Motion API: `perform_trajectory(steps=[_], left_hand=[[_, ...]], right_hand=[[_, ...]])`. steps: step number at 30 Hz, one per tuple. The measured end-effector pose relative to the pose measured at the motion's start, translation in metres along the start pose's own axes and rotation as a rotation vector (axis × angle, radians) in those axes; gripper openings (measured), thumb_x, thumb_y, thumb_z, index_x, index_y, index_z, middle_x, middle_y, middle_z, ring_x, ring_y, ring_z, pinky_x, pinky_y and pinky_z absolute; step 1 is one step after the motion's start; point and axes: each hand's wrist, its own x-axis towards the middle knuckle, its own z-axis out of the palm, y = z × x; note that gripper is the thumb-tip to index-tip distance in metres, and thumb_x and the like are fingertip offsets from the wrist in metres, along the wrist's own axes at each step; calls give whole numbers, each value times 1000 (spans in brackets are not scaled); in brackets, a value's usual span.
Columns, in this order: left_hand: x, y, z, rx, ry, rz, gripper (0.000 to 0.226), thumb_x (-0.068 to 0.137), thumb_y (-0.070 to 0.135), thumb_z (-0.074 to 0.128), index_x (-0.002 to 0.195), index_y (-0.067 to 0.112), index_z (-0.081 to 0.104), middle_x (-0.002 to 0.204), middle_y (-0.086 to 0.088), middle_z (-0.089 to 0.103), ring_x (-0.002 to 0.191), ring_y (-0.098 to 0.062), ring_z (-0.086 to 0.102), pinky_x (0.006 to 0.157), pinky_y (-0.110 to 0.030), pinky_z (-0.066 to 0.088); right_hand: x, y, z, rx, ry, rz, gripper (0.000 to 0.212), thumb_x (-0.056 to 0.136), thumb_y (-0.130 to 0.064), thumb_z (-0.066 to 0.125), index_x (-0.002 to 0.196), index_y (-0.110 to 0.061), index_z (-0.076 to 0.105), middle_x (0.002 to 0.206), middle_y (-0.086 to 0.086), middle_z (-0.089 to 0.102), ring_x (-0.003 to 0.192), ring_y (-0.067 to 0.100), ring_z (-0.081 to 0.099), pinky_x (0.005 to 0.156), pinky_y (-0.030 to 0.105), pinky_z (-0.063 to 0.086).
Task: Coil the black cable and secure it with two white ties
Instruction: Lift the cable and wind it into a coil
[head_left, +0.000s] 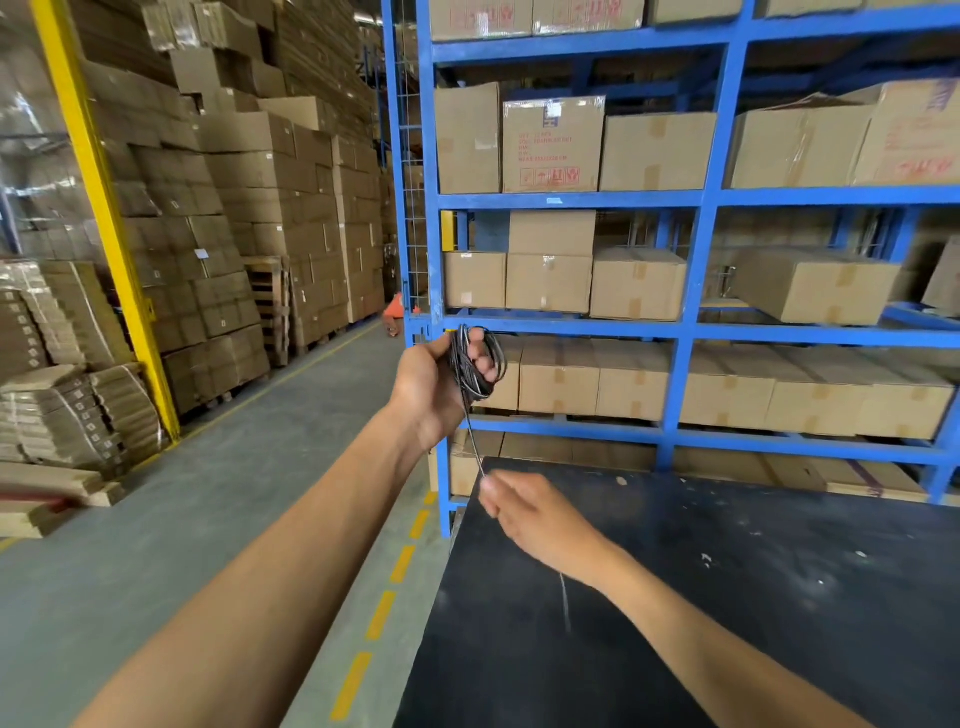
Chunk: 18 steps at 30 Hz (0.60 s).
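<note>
1. While we stood beside a black table (779, 597), we held our left hand (434, 384) raised in front of the blue shelves (691, 291), its fingers (480, 356) curled round a bundle of black cable (475, 364).
2. The cable sat in several loops around that hand, the loops passing across the palm and over the fingers, with the thumb side turned away from us.
3. One strand of the cable ran down from the bundle, straight and taut, to our right hand (540, 519).
4. Our right hand was lower and nearer to us, over the near left corner of the table, and its fingertips (488, 488) pinched the strand at the point where it arrived.
5. Below the right wrist a thin pale streak showed against the table top; it was too blurred for us to tell whether it was more of the cable.
6. The right hand itself was blurred, so we could not tell how the rest of its fingers lay.
7. The shelves held brown cardboard boxes (550, 145) on every level we could see.
8. To our left, tall stacks of boxes (234, 208) stood behind a yellow post (98, 197), and a grey floor (234, 519) with yellow dashed marks (382, 613) ran between them and the table.
</note>
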Motion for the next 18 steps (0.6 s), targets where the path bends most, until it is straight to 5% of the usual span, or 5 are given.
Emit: perform_trajectory(steps=[4, 9, 14, 18], left_hand=[[-19, 2, 4, 237, -120, -72, 37, 93, 17, 22, 74, 9, 52, 51, 4, 34, 40, -12, 27, 57, -31, 32], [-32, -8, -1, 613, -255, -108, 37, 94, 16, 21, 68, 13, 48, 47, 9, 25, 40, -9, 19, 48, -24, 32], [-32, -21, -2, 1158, -269, -24, 47, 104, 29, 27, 68, 15, 52, 45, 14, 36, 43, -6, 32, 47, -13, 34], [-31, -18, -14, 1123, -138, 179, 42, 105, 32, 32, 74, 14, 55, 50, 19, 54, 50, 5, 49, 61, -6, 41]], right_hand=[[-3, 22, -30, -100, 61, 153, 42, 103, -45, 34, 71, -22, 48, 49, -12, 39, 42, 0, 35, 44, 11, 30], [17, -4, -102, -12, 179, 241, 40, 99, -44, 50, 74, -16, 60, 44, -12, 29, 37, 8, 26, 38, 19, 25], [30, -62, -110, -18, 250, 160, 40, 100, -44, 48, 71, -18, 58, 47, -4, 27, 38, 11, 24, 44, 23, 27], [16, -87, -97, -125, 237, 14, 41, 103, -35, 43, 68, -20, 56, 42, -10, 34, 31, 3, 34, 49, 21, 28]])
